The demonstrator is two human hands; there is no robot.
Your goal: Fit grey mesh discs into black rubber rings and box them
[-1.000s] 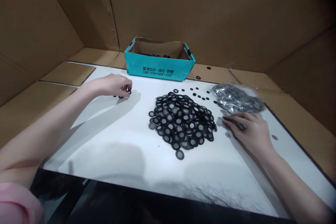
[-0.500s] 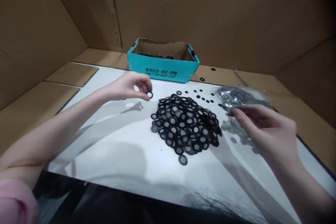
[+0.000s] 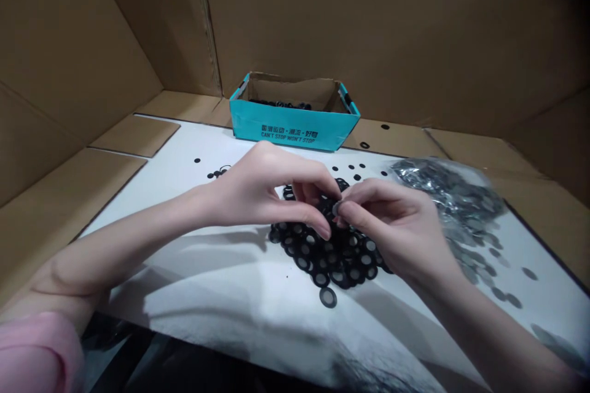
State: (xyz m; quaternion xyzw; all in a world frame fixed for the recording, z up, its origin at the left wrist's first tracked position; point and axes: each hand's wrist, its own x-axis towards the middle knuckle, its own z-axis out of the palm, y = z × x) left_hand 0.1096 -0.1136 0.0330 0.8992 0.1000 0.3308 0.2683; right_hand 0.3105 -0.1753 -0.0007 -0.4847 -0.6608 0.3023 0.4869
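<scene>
Our two bare hands have just come together above a heap of black-rimmed discs (image 3: 330,260) in the middle of a white desk (image 3: 198,301). Half a second ago they were apart: our left hand (image 3: 262,187) was left of the heap with a small dark ring at its fingertips, and our right hand (image 3: 405,215) was by the plastic bag. That puts the fingertips of both hands at one small grey disc (image 3: 336,207), pinched between our right thumb and fingers. Our left hand is curved, its thumb apart from its forefinger; we cannot tell whether it now grips anything.

One black-rimmed disc (image 3: 327,298) lies just in front of the heap. To the right is the clear plastic bag (image 3: 442,187), with loose grey discs (image 3: 474,261) spread beside it. Small black dots (image 3: 351,167) lie behind the heap, and more black pieces (image 3: 211,175) beyond our left forearm.

At the back, a turquoise box (image 3: 295,123) holds dark rings. Its front reads "CAN'T STOP WON'T STOP" in black capitals, under a line of Chinese characters beginning "国潮运动". We can read no other label.
</scene>
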